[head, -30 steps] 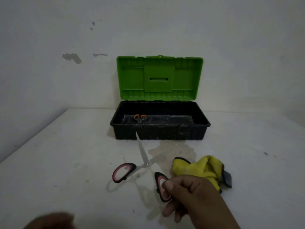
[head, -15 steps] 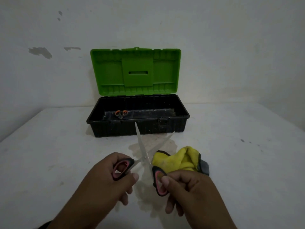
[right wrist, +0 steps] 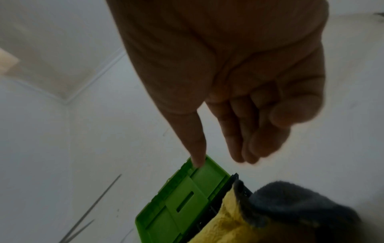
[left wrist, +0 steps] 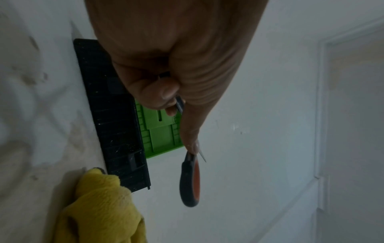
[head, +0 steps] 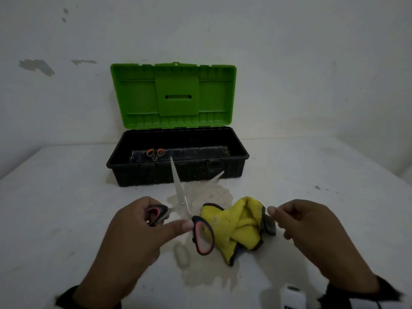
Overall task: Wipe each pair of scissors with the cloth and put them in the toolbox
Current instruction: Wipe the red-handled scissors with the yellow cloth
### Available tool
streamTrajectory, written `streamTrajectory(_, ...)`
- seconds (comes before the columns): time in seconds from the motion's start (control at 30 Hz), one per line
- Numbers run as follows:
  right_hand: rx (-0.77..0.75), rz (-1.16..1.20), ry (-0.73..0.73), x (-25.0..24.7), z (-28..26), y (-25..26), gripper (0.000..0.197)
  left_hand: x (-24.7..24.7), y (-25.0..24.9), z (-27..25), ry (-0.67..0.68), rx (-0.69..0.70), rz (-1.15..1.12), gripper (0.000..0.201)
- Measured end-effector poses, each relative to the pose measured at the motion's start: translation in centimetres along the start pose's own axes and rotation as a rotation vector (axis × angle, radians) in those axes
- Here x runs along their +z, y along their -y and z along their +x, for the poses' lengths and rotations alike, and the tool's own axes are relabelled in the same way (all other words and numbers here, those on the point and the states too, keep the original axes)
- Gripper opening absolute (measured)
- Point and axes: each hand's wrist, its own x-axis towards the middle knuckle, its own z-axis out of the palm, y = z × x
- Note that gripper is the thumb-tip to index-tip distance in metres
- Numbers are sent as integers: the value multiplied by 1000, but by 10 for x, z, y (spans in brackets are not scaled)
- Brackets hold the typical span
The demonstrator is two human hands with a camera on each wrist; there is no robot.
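My left grip (head: 142,230) pinches open scissors (head: 181,206) by handle, blades pointing away toward toolbox (head: 178,172). My right grip (head: 312,233) loose, empty, just right of cloth (head: 236,226) on desk (head: 66,208); right nearer cloth.

cloth (head: 236,224) before toolbox (head: 178,172)

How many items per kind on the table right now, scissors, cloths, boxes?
Scissors: 2, the black-and-pink-handled steel scissors held open in the left hand, and the small orange-handled scissors inside the box.
Cloths: 1, the crumpled yellow cloth with dark trim, near the empty right hand.
Boxes: 1, the black plastic toolbox with open green lid.
Total: 4
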Motion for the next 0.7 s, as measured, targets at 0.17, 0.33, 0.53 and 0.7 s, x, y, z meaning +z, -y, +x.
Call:
streamTrajectory(0.17,-73,-272,226,6,21,4,43,4,-12,8,-43,103,66,62)
streamTrajectory(0.33,-179,-341,232,12,31,12,29,1,-20,15,-99,187,112,66)
streamTrajectory(0.53,-402,157,-123,-1,27,36,16,-4,-30,26,-166,267,150,60)
streamTrajectory(0.7,-405,530,-73,6,17,63,18,1,-39,28,-196,304,181,61)
